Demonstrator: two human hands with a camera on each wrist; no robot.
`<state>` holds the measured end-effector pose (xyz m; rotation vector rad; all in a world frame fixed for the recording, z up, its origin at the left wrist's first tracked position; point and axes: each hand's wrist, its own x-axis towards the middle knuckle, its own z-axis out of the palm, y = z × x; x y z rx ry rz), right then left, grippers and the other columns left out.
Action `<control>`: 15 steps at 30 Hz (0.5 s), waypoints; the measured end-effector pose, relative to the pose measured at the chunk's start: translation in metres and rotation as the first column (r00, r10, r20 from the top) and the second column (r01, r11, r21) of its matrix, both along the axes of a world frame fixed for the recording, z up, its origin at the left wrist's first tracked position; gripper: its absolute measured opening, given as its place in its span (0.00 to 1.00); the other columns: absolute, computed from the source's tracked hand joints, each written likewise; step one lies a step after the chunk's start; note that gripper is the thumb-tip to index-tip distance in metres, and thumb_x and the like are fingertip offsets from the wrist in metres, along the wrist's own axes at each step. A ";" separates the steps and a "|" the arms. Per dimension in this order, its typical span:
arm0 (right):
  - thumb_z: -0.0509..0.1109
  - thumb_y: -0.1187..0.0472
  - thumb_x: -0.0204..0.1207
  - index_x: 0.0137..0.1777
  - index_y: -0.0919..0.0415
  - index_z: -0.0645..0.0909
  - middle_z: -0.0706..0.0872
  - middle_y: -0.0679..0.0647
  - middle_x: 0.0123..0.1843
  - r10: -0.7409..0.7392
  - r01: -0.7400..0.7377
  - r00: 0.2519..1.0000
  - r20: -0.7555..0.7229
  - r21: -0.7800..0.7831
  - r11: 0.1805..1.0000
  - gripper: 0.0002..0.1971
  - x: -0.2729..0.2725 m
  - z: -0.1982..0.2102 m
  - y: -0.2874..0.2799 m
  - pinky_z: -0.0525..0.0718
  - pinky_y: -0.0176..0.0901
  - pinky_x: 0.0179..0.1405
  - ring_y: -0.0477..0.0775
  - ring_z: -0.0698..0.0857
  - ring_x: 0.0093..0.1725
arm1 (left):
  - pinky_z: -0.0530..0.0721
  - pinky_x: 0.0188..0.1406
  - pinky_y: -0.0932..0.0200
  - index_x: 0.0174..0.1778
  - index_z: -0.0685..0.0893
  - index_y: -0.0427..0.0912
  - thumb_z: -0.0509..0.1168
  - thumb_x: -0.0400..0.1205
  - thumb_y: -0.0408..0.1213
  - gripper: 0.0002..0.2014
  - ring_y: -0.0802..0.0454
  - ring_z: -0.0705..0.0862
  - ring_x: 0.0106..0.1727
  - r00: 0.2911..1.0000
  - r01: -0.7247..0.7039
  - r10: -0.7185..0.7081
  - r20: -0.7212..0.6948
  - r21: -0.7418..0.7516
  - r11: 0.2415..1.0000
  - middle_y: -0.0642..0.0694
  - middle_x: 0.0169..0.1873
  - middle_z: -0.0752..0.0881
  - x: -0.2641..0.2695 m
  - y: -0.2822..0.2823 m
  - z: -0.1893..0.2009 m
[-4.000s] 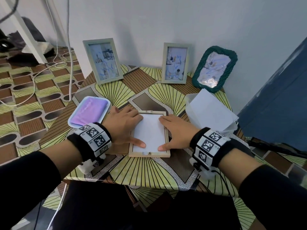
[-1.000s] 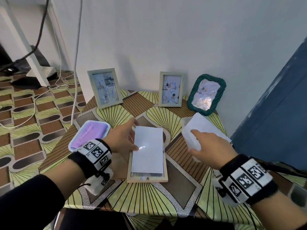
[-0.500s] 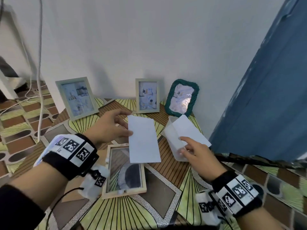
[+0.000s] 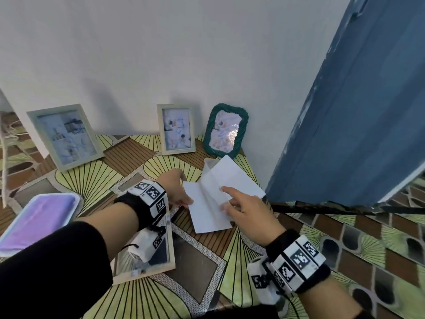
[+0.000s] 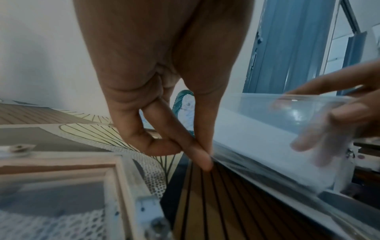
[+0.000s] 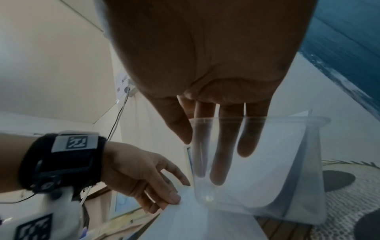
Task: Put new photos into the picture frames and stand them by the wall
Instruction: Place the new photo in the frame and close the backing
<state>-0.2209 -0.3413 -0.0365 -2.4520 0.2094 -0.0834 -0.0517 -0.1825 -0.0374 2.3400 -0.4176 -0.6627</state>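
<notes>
My left hand (image 4: 187,202) pinches the left edge of a white photo sheet (image 4: 207,215) between thumb and fingers (image 5: 202,155), holding it low over the table beside a clear plastic container (image 4: 210,171). More white sheets (image 4: 239,180) lean inside that container. The right hand (image 4: 224,199) has straight fingers (image 6: 224,154) reaching down at the container's near wall, over the held sheet. A light wooden frame (image 4: 147,273) lies flat under my left wrist, its glass bare and the tablecloth showing through.
Three filled frames stand against the wall: a large grey one (image 4: 64,137), a small grey one (image 4: 176,129) and a green woven one (image 4: 226,131). A purple-topped tray (image 4: 39,217) sits at the left. A blue door (image 4: 345,111) stands just past the table's right edge.
The left hand lifted the white sheet off the wooden frame and carried it right to the container. The right hand moved onto the container. The frame's glass is now uncovered.
</notes>
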 end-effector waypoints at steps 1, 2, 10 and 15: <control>0.58 0.53 0.85 0.78 0.43 0.67 0.88 0.49 0.62 0.022 -0.022 1.000 -0.012 -0.048 0.999 0.22 0.000 -0.001 0.002 0.83 0.53 0.59 0.54 0.84 0.59 | 0.92 0.38 0.50 0.63 0.74 0.42 0.82 0.68 0.28 0.32 0.45 0.92 0.39 1.000 0.007 -0.006 -0.017 0.012 1.000 0.39 0.47 0.89 0.000 -0.003 -0.001; 0.58 0.53 0.85 0.79 0.43 0.67 0.88 0.50 0.62 0.042 -0.043 0.999 -0.022 -0.092 0.995 0.22 0.000 -0.002 0.004 0.82 0.52 0.58 0.55 0.84 0.59 | 0.91 0.33 0.53 0.62 0.73 0.42 0.82 0.68 0.27 0.31 0.46 0.92 0.36 0.999 0.004 -0.003 -0.032 0.020 1.000 0.39 0.46 0.89 0.000 -0.006 -0.002; 0.54 0.51 0.86 0.80 0.43 0.61 0.87 0.58 0.59 0.128 -0.144 0.989 -0.070 -0.316 0.938 0.22 0.002 -0.013 0.012 0.82 0.56 0.55 0.63 0.84 0.56 | 0.85 0.20 0.61 0.60 0.71 0.39 0.80 0.71 0.25 0.28 0.49 0.90 0.28 0.995 0.006 0.002 -0.101 0.075 0.997 0.37 0.43 0.88 0.000 -0.015 -0.008; 0.53 0.52 0.87 0.80 0.45 0.59 0.88 0.57 0.53 0.150 -0.160 0.987 -0.058 -0.385 0.909 0.22 0.002 -0.017 0.015 0.82 0.58 0.52 0.63 0.84 0.51 | 0.85 0.20 0.57 0.57 0.70 0.41 0.80 0.72 0.29 0.26 0.48 0.92 0.30 0.994 0.028 -0.014 -0.104 0.128 0.991 0.39 0.41 0.90 -0.001 -0.016 -0.014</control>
